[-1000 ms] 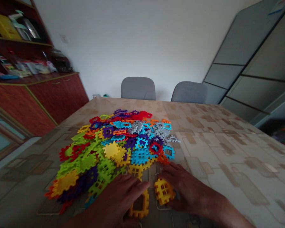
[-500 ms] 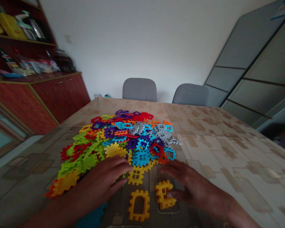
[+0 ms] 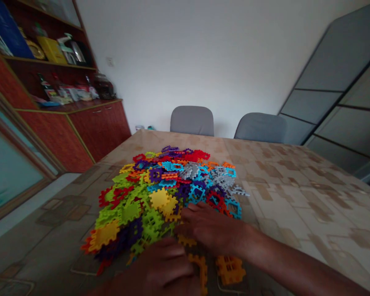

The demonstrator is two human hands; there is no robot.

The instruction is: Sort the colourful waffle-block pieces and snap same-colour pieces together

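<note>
A heap of colourful interlocking plastic tiles (image 3: pixel 166 189) lies on the patterned table (image 3: pixel 296 197). My right hand (image 3: pixel 211 228) reaches left across the near edge of the heap, fingers stretched out over yellow and blue tiles. My left hand (image 3: pixel 163 269) rests low at the bottom edge, fingers flat and pointing right, touching a yellow frame-shaped tile (image 3: pixel 201 267). A second yellow-orange tile (image 3: pixel 231 269) lies on the table just below my right wrist. Neither hand visibly grips a tile.
Two grey chairs (image 3: pixel 191 120) (image 3: pixel 260 127) stand at the table's far side. A red-brown cabinet with cluttered shelves (image 3: pixel 80 123) fills the left. Grey panel doors (image 3: pixel 342 94) stand at the right.
My right hand has moved left from beside the loose yellow tile onto the heap's near edge. My left hand has drawn back from the heap toward me. The view has shifted left.
</note>
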